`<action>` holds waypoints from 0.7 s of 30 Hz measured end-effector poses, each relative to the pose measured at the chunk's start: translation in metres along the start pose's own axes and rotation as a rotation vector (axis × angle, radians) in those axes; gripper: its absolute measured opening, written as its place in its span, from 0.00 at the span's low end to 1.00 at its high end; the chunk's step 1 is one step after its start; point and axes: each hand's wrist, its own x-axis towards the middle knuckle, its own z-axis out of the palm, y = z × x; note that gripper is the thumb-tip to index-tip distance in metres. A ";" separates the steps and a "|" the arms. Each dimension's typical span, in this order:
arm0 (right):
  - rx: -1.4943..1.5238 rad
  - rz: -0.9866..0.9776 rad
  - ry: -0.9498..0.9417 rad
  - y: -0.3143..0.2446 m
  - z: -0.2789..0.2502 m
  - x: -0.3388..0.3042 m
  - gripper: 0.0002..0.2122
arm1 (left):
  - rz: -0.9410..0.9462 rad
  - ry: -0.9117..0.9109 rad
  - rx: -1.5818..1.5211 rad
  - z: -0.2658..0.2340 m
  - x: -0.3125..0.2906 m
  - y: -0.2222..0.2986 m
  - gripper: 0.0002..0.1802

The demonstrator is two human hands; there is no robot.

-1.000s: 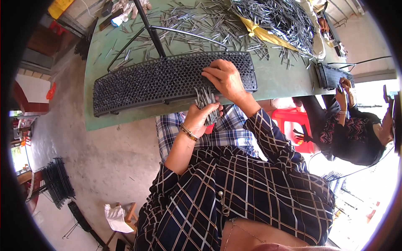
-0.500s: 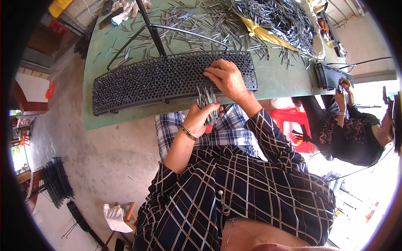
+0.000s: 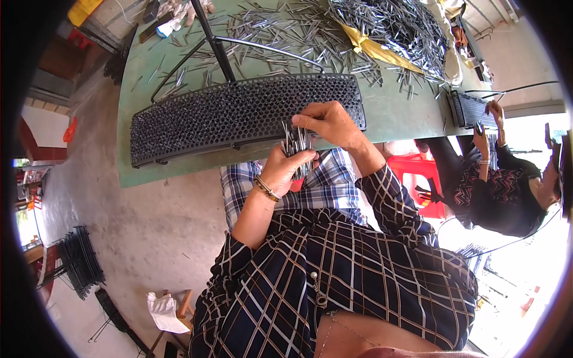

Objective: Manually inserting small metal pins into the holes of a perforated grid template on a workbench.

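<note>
My left hand (image 3: 283, 169) is closed round an upright bundle of thin grey metal rods (image 3: 296, 142), whose ends stick up past the thumb. Just above them my right hand (image 3: 335, 125) has thumb and fingers drawn together at the rod tips; whatever lies in that pinch is too small to make out. Behind both hands a long black rack (image 3: 239, 116), perforated with rows of round holes, rests tilted on the green table. Its left and middle holes look filled with rods, while many at the right end look bare.
Loose rods (image 3: 268, 36) lie scattered over the green table (image 3: 134, 128). A large rod heap (image 3: 400, 30) rises at the back right beside yellow cloth (image 3: 382, 52). On the right a co-worker (image 3: 501, 191) handles another black rack (image 3: 471, 110), near a red stool (image 3: 421, 173).
My right hand has come down from the right part of the rack to the tops of the rods in my left hand. The left hand has hardly moved.
</note>
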 end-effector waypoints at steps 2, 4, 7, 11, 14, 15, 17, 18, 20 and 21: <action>0.000 0.023 0.010 0.001 0.000 -0.001 0.12 | 0.014 -0.004 0.008 -0.002 0.001 -0.004 0.11; 0.000 0.045 0.023 0.005 -0.001 -0.003 0.12 | 0.027 -0.009 0.018 -0.001 0.002 -0.005 0.11; -0.063 -0.092 0.016 0.011 -0.003 -0.005 0.12 | 0.018 0.004 0.022 0.004 0.003 -0.003 0.10; -0.008 -0.032 0.005 0.004 -0.006 -0.002 0.13 | 0.008 -0.093 0.130 0.007 0.003 0.002 0.09; 0.010 -0.012 -0.112 -0.001 -0.007 0.000 0.11 | -0.001 -0.113 0.203 0.009 -0.001 0.005 0.08; 0.014 0.033 -0.183 -0.002 -0.007 0.000 0.10 | -0.023 -0.112 0.218 0.009 -0.002 0.005 0.08; 0.038 0.026 -0.166 0.000 -0.011 0.000 0.11 | -0.033 -0.139 0.232 0.006 0.001 0.002 0.10; 0.062 0.057 -0.083 -0.001 -0.013 0.000 0.11 | -0.042 -0.162 0.247 0.005 0.003 0.000 0.13; 0.012 0.045 0.046 -0.003 -0.016 0.002 0.11 | -0.037 -0.157 0.229 0.001 0.004 -0.006 0.13; 0.013 0.044 0.044 -0.002 -0.016 0.005 0.11 | -0.034 -0.155 0.209 -0.001 0.005 -0.008 0.12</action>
